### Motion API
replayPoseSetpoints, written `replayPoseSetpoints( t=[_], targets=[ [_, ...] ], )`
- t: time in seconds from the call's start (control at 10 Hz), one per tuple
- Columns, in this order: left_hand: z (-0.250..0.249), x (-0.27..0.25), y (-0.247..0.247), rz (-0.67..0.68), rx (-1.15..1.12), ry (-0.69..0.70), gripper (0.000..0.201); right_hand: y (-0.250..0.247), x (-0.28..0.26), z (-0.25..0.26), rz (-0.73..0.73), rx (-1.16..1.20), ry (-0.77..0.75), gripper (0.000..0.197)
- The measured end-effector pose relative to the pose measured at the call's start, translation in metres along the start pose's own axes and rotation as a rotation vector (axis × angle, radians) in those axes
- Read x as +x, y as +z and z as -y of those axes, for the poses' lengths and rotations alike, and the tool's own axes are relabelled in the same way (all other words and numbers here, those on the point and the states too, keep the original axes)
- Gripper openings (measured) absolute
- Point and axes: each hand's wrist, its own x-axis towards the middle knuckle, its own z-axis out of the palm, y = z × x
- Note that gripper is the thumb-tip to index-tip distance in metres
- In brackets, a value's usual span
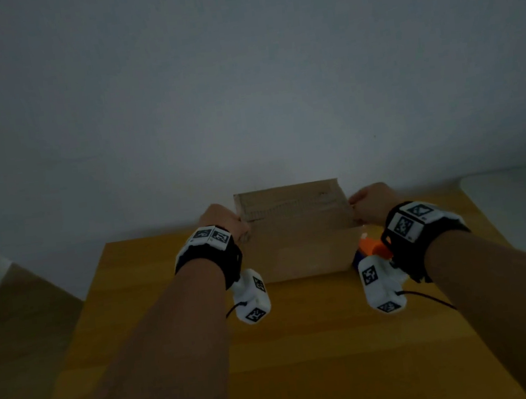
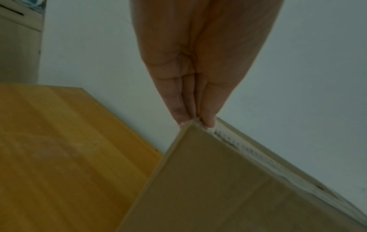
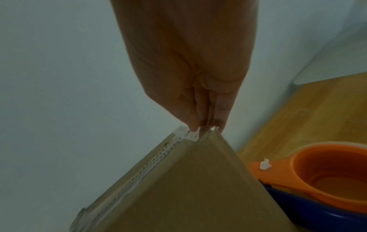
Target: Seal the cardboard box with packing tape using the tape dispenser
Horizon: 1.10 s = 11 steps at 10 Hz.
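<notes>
Gripping: both hands are holding the plain brown cardboard box [image 1: 295, 238] at the top corners of its near side, one hand at each end.
Left hand: the left hand [image 1: 225, 221] is pinching the box's upper left corner, its fingers [image 2: 178, 108] pressing together with the thumb right on the corner point.
Right hand: the right hand [image 1: 371, 201] is pinching the upper right corner in the same way, its fingertips [image 3: 193, 125] closing on a scrap of clear tape there.
Box: it is sitting at the far edge of the yellow wooden table [image 1: 304, 342], against the pale wall [image 1: 242, 87]; a rough whitish strip is running along its top seam.
Dispenser: the orange and blue plastic tape dispenser [image 3: 327, 175] is lying on the table just beside the box's right side, below the right wrist, with no hand touching it.
Wrists: black bands with white marker blocks are wrapping both wrists.
</notes>
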Motion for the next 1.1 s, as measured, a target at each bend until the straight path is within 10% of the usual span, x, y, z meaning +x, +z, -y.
replayPoseSetpoints(
  t=[1.1],
  targets=[
    [-0.027, 0.0, -0.015, -0.095, 0.11, 0.092, 0.028, -0.008, 0.009, 0.018, -0.089, 0.007, -0.12, 0.034]
  ],
)
